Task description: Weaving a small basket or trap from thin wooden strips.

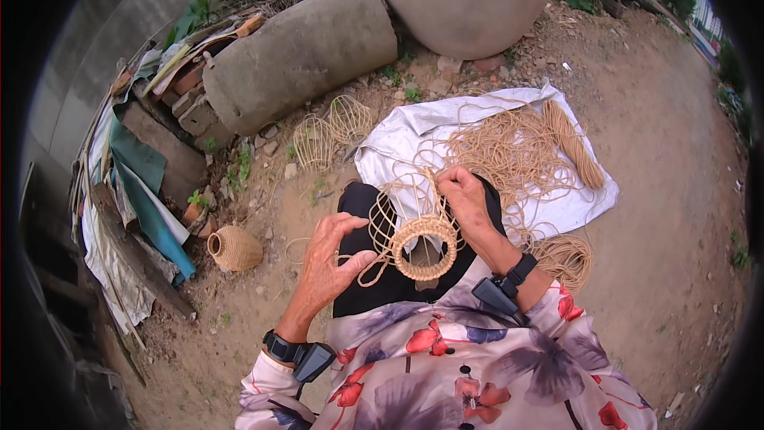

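Observation:
A wire-ribbed basket frame (pixel 382 219) rests across my lap, its thick woven rim of tan cord (pixel 424 273) turned toward me. My left hand (pixel 328 259) is at the frame's left side, thumb and fingers apart, the fingertips close to the ribs. A loose loop of cord (pixel 368 277) hangs beside its thumb. At the far right of the frame my right hand (pixel 469 201) is closed, thumb and forefinger pinching tan cord (pixel 430 181) against the ribs. Its other fingers are curled, and what lies under them is hidden.
A white sheet (pixel 390 139) beyond my knees carries tangled cord (pixel 505 143) and a twisted hank (pixel 571 143). Coiled cord (pixel 563 259) lies at right. Bare wire frames (pixel 314 143) and a finished woven jar (pixel 237 249) sit at left. A concrete cylinder (pixel 302 56) and large round pot (pixel 461 4) stand behind.

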Demonstrator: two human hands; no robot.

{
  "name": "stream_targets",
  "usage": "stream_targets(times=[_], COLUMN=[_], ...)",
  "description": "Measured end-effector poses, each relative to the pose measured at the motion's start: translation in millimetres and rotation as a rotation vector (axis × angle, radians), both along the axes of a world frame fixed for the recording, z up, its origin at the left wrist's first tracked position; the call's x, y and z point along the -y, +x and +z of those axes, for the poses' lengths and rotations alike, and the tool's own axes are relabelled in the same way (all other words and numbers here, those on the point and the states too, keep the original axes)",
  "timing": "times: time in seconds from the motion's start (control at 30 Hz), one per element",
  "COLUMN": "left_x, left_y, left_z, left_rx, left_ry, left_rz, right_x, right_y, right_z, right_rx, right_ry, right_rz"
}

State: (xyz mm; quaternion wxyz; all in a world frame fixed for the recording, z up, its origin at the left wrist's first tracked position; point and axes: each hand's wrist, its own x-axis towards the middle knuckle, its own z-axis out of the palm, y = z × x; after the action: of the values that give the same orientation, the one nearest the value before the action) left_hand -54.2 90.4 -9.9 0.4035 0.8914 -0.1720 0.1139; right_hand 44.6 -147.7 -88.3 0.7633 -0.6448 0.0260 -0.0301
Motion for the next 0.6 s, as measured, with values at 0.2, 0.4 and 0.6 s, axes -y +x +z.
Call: stream_targets(times=[0.2,0.4,0.6], left_x=[62,57,53], left_y=[27,33,21], left_z=[21,4,1], left_rx=[0.310,0.137,0.197], left_ry=[0.497,0.485,0.168], left_rz=[-0.269,-0.268,-0.204], right_x=[-4,-2,17], right_y=[-5,-8,-13], right_z=[-3,-6,7], right_rx=[0.038,0.072,0.080], right_ry=[-0.114,-0.091,-0.141], right_rz=[-0.036,0.008,0.138])
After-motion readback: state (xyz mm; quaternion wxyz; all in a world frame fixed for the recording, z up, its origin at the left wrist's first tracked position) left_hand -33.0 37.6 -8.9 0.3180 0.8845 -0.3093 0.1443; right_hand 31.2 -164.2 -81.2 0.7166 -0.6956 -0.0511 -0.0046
